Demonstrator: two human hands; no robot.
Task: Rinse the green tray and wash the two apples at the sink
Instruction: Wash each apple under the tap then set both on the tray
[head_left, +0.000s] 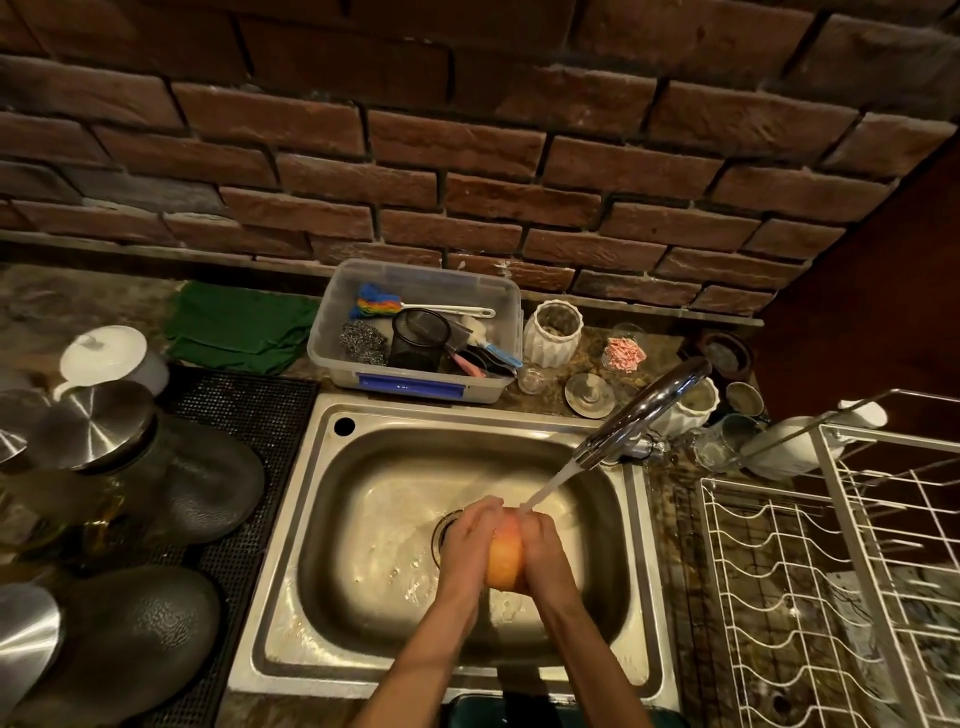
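Both hands are pressing an apple (505, 561) between them over the steel sink (291, 613), just right of the drain. The left hand (467, 545) is lying flat along the apple's left side with its fingers pointing away from the person, and the right hand (545, 551) is cupping the right side, so the two palms are clamped on the fruit, with only a yellow-orange strip, pinkish at the far end, showing between them. Water (550, 480) is running from the chrome faucet (644, 410), which is reaching in from the sink's far right corner, and the stream is landing at the far end of the apple where the fingertips are meeting. The basin floor is glistening wet around the drain. Only one apple is showing, and the green tray is not showing anywhere clearly. Beyond the sink's far rim, a clear plastic bin (415, 384) is sitting on the counter, holding brushes, a scouring pad and a black mesh cup. To its left a green cloth (239, 327) is lying folded against the brick wall (467, 130). A white wire dish rack (841, 571) is standing to the right of the sink, and dark lids and steel pans (98, 431) are resting on a black mat to the left.
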